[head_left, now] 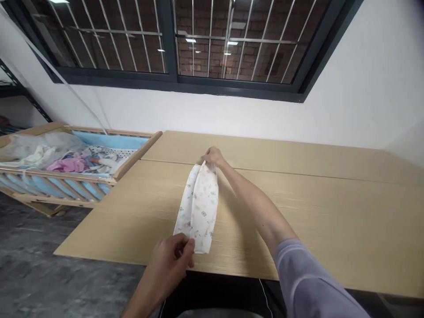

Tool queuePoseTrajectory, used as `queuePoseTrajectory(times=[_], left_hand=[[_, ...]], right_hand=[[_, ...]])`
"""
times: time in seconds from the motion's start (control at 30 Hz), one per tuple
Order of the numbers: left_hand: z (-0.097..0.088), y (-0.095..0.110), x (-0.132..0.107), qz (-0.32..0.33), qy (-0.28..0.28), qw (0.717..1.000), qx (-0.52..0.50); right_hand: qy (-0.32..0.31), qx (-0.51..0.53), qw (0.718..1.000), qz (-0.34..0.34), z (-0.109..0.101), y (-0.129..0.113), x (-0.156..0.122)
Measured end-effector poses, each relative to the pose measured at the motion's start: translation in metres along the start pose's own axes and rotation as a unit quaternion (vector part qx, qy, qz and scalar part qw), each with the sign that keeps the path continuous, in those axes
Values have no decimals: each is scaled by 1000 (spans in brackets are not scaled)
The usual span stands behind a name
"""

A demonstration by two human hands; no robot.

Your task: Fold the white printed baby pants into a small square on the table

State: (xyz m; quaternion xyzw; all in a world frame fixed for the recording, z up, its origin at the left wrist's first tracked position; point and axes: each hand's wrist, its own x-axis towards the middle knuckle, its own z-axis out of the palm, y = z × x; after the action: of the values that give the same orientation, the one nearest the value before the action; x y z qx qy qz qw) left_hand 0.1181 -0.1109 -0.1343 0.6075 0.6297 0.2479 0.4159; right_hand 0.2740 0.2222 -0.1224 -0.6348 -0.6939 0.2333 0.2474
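On the pale wood table (314, 221), your right hand (213, 156) pinches the far end of a white printed cloth (198, 207), just by the table's seam (298, 173), while your nearly closed left hand (168, 260) pinches its near end.

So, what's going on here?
A person is handling a white printed cloth with both bare hands, over a light wooden table. The cloth is gathered into a long, narrow strip lying lengthwise. The right hand, in a lilac sleeve, pinches its far end, and the left hand grips its near end. To the left, beyond the table, stands a wooden crib holding a heap of clothes.
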Motion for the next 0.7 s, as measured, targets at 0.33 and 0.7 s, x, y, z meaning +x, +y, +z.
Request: queuePoseTrajectory(times=[0.33,0.7], left_hand=[[-12,-44,-4,-55,124,960,243],[49,-58,-22,317,295,818,379]], right_hand=[[-19,-52,998,-22,62,-26,-8],[-207,-45,864,-456,48,-29,-145]])
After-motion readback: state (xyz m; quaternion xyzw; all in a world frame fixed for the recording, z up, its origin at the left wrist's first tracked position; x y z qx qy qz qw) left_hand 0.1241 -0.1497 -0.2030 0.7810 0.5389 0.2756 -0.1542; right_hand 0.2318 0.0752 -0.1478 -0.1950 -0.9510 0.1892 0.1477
